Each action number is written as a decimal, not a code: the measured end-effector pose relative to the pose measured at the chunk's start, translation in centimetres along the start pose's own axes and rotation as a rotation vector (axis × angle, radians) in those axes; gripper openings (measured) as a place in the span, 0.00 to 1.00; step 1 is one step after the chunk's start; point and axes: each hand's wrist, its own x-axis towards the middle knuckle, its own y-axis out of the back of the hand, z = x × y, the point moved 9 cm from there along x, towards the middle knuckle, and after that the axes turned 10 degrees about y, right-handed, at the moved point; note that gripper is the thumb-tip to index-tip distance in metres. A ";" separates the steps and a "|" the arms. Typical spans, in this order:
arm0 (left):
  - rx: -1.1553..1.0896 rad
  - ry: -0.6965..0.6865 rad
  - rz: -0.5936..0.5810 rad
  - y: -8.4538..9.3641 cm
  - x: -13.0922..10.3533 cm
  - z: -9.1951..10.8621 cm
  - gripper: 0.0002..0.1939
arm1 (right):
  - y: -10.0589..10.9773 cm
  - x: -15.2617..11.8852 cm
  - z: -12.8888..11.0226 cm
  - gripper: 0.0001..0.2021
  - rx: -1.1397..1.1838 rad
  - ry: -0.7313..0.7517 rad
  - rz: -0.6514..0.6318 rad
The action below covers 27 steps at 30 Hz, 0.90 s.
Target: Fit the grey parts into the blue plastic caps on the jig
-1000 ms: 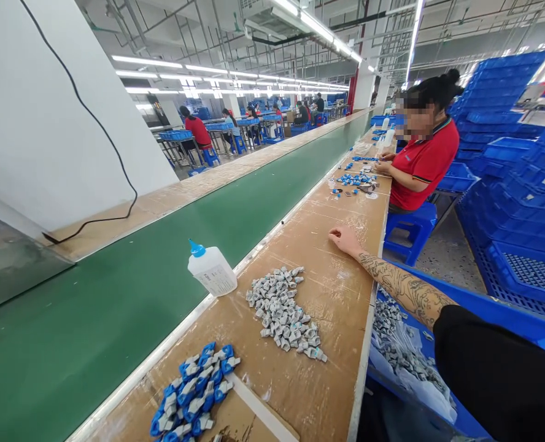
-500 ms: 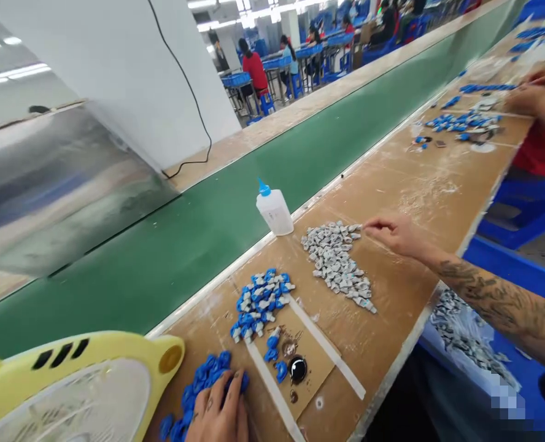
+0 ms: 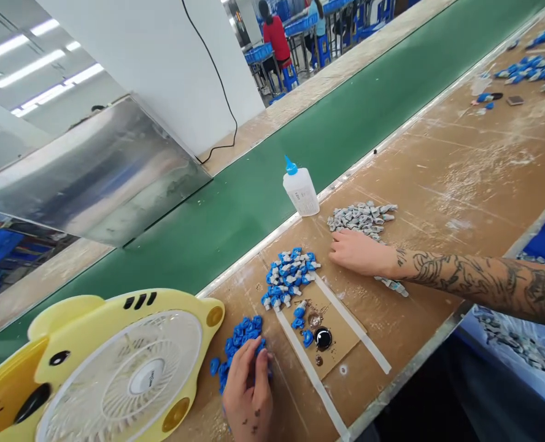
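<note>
My left hand [image 3: 249,387] is at the pile of small blue parts [image 3: 242,334], thumb and fingers drawn together; whatever is between the fingertips is too small to make out. My right hand [image 3: 358,252] lies over the near left side of the grey parts pile [image 3: 362,216], its fingertips bent down and hidden. Between the hands is a heap of joined blue-and-grey pieces [image 3: 288,276]. Below that heap, a cardboard piece [image 3: 341,350] held by white tape strips carries a black liquid blob [image 3: 323,338] and a few blue pieces [image 3: 307,337].
A white bottle with a blue tip [image 3: 301,191] stands beside the green belt [image 3: 235,215]. The yellow fan [image 3: 116,368] lies at the lower left. A bag of grey parts [image 3: 525,344] sits below the table's right edge. A person in red [image 3: 277,40] sits in the background.
The view has shifted. My right hand has moved from the far right tip of the grey pile to its near left side. My left hand's fingers have drawn together beside the blue parts.
</note>
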 end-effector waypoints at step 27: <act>-0.181 0.262 -0.185 -6.1 5.4 2.5 0.15 | 1.4 -3.1 -4.8 0.11 0.839 0.011 0.379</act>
